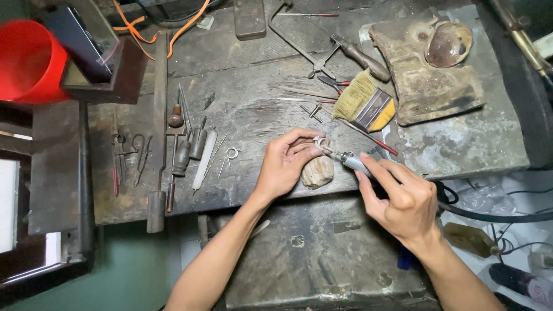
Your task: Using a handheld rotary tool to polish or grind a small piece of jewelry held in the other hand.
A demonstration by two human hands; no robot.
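Left hand [286, 164] pinching a small silver ring [321, 142] between thumb and fingertips, held over a worn bench peg [317, 171] at the front edge of the workbench [253, 115]. Right hand [403, 198] wrapped around a rotary handpiece [352, 162], fingers clamped on its barrel, tip seemingly touching the ring, though too small to tell. Scarred, dark, stained wood all over. Scattered about: flat brush [366, 103], pliers [351, 55], files and gravers [184, 147] left. Red bucket [29, 60] at far left; green floor below.
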